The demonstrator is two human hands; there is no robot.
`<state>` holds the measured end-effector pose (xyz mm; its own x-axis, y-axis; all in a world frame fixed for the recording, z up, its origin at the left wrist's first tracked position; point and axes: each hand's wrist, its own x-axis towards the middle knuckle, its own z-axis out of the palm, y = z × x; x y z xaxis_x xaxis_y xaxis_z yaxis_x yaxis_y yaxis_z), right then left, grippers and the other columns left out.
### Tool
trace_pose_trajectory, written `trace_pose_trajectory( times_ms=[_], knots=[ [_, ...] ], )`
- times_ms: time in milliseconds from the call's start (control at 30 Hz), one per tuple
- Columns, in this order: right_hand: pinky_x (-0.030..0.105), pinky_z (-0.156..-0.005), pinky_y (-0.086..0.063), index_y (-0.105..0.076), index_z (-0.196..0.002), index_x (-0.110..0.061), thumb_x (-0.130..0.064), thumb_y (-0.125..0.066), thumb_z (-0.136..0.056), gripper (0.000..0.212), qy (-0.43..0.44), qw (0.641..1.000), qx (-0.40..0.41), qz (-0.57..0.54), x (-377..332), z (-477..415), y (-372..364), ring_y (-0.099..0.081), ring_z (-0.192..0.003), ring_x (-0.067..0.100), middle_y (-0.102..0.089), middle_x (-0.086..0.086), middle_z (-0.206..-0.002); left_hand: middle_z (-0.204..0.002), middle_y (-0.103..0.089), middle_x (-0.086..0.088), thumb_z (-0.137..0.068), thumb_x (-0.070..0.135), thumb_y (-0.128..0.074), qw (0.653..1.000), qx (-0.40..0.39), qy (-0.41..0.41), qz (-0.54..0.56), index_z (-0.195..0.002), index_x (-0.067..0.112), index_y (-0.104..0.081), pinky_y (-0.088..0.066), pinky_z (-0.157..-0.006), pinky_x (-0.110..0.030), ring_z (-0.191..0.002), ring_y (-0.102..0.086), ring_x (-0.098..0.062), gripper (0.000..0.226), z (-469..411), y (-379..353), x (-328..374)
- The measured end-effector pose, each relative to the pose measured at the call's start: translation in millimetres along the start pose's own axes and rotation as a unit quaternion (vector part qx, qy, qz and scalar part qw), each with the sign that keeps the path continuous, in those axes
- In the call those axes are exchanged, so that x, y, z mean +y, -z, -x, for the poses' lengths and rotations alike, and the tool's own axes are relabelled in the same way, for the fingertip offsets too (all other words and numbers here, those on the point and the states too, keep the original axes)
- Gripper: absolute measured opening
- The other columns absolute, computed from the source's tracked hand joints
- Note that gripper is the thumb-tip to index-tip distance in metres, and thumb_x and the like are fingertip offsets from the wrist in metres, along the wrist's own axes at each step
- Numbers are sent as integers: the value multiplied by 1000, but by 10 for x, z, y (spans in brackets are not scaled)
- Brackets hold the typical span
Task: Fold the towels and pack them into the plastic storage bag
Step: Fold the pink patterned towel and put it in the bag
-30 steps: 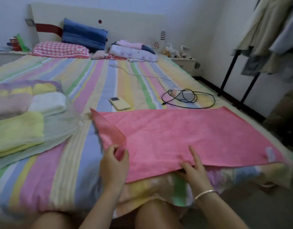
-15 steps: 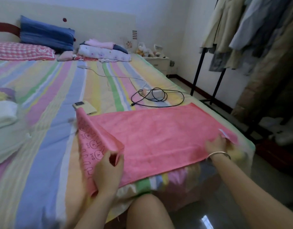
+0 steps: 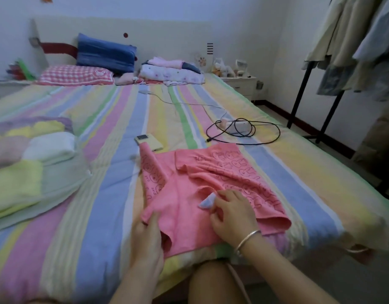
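Pink towel (image 3: 189, 207): left hand (image 3: 148, 235) grips near edge, right hand (image 3: 232, 212) pinches tag (image 3: 207, 201).

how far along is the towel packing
Done: folded towels already lie in the bag on the left. In hand: the pink towel is part-folded, its right end doubled over; the left hand holds its near corner, and the right hand pinches the tagged corner. Left: finish the folds and pack it into the bag.

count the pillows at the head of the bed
2: a blue rectangular fabric pillow propped against the headboard, and a pink-and-white checked fabric pillow lying flat before it. The white floral fabric bundle to their right might be a third; cannot tell.
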<state>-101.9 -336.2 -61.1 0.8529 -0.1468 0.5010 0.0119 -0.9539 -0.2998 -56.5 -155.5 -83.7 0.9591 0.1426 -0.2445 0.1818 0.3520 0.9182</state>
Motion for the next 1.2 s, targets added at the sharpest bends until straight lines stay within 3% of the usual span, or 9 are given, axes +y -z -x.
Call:
trace_pose_trajectory(
  times_ms=[133,233,333,467,533,633,867,1067,1200],
  knots=[
    [30,-66,-46,-52,-90,-28,-27,-60,-80,12,-158,981,-5,-108,-66,-115,11,-57,-78,14,-59,-11,-83,-105,-66,8,-96,11,-53,1000,-13,-15,20,-107,19,-64,-49,-87,-29,-99,-61,-8,17,-1,4,-3],
    [36,-75,-50,-51,-109,-27,-29,-64,-85,28,-149,985,-38,-80,45,-241,-56,-58,-90,17,-62,-6,-97,-105,-71,3,-94,14,-57,1000,-8,-3,8,-103,18,-68,-52,-91,-35,-101,-65,-13,14,-31,37,-49],
    [35,-76,-49,-63,-98,-27,-27,-66,-83,15,-141,988,-68,0,67,-347,-94,-58,-95,20,-66,-3,-97,-110,-71,3,-94,15,-57,1000,-7,-2,2,-108,20,-69,-50,-99,-45,-107,-65,-18,19,-46,60,-85],
    [29,-61,-43,-58,-85,-22,-21,-67,-81,10,-179,980,77,-47,-131,-415,-12,-61,-73,20,-65,-3,-80,-111,-70,3,-97,14,-54,1000,-16,-18,20,-107,19,-68,-49,-97,-37,-107,-64,-14,18,-3,42,-80],
    [24,-51,-39,-54,-80,-20,-17,-71,-78,17,-111,983,139,-51,-336,-391,-5,-54,-55,16,-58,-6,-68,-104,-73,3,-98,14,-53,999,-13,-13,32,-100,18,-69,-49,-90,-32,-101,-65,-12,17,29,46,-83],
    [20,-37,-29,-50,-74,-18,-19,-74,-75,23,18,993,115,5,-654,-202,-197,-39,-42,10,-48,-7,-59,-103,-75,-4,-97,16,-54,999,-30,0,42,-104,12,-72,-51,-91,-39,-101,-68,-20,19,80,54,-103],
    [15,-35,-11,-57,-81,-26,-42,-70,-77,21,-7,995,63,83,-756,-17,-501,-37,-36,9,-53,-8,-59,-110,-72,-12,-98,22,-52,996,-40,43,70,-112,10,-70,-47,-100,-48,-108,-65,-28,26,96,111,-135],
    [26,-46,-42,-52,-73,-28,-46,-59,-86,23,-125,985,87,-77,-793,-88,-421,-51,-52,9,-54,-11,-63,-116,-71,-2,-100,36,-48,996,-66,29,57,-119,22,-67,-46,-103,-50,-113,-65,-22,31,150,128,-105],
    [22,-48,-42,-55,-75,-23,-35,-60,-82,15,-32,978,148,-143,-904,9,-401,-49,-63,8,-51,-11,-79,-108,-72,14,-97,43,-47,993,-51,-77,-76,-106,37,-70,-49,-98,-39,-107,-65,-6,25,158,142,-147]
  ],
)
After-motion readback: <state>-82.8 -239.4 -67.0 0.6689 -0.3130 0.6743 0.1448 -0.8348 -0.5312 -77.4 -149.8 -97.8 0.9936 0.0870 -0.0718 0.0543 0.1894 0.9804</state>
